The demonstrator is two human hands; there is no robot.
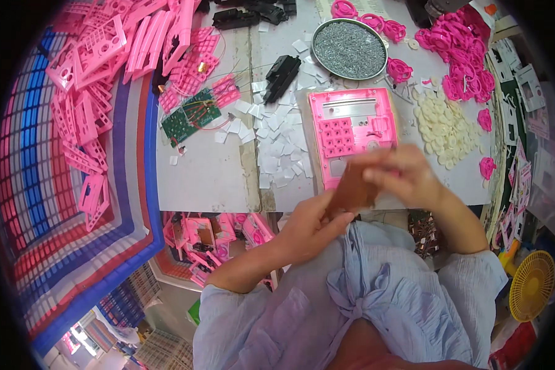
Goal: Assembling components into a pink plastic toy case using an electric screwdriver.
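Observation:
Both my hands hold a flat brown board (pixel 354 189), tilted up just in front of the table's near edge. My left hand (pixel 311 225) grips its lower end between thumb and fingers. Fingers of my right hand (pixel 408 177) pinch its upper right side, a little blurred. What the board is exactly I cannot make out. Beyond it, a pink plastic casing (pixel 382 114) with a block of square holes, a long slot and a window lies on a light sheet on the table. My right hand covers its lower right part.
Behind the casing stands a round tray (pixel 315 57) of small screws. Cream discs (pixel 447 129) and pink ring parts (pixel 453 46) are heaped right. White squares (pixel 280 139), a black part (pixel 282 79) and a wired green circuit board (pixel 191 117) lie left, beside a striped bin (pixel 143 160) of pink frames.

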